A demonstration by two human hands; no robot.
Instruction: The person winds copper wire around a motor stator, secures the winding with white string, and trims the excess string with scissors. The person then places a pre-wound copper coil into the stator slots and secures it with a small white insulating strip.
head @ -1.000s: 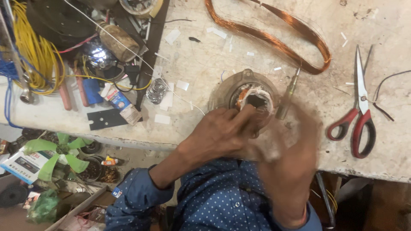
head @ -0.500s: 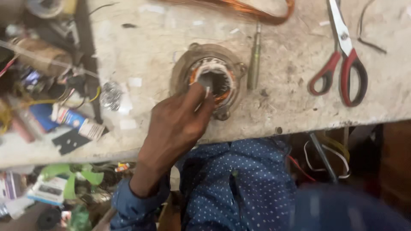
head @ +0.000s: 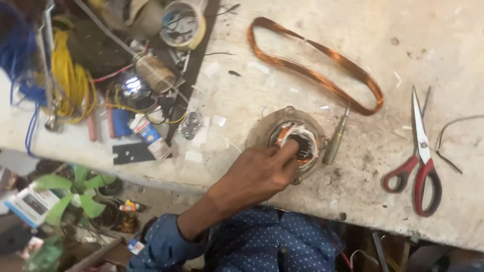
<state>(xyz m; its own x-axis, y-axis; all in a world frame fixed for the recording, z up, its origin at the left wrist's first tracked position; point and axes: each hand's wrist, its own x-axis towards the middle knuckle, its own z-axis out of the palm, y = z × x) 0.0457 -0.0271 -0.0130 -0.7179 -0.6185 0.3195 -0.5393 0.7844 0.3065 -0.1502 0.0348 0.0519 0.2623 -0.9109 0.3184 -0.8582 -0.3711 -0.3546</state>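
A round motor stator (head: pixel 304 135) with copper and white windings lies near the front edge of the worn workbench (head: pixel 312 30). My left hand (head: pixel 257 176) rests on its near side, fingers curled over the rim and fingertips pressed into the winding at the bore. A slim metal tool (head: pixel 336 137) lies touching the stator's right side. Behind them is a long loop of copper wire (head: pixel 315 73). My right hand is out of view.
Red-handled scissors (head: pixel 421 163) lie at the right. At the left sits a heap of clutter: yellow wire (head: pixel 68 80), a tape roll (head: pixel 184 22), a small box (head: pixel 151 137). A green fan blade (head: pixel 75 194) lies on the floor below the bench edge.
My right hand, over the stator a second ago, has dropped away out of view. My left hand stays on the stator. The camera view has shifted.
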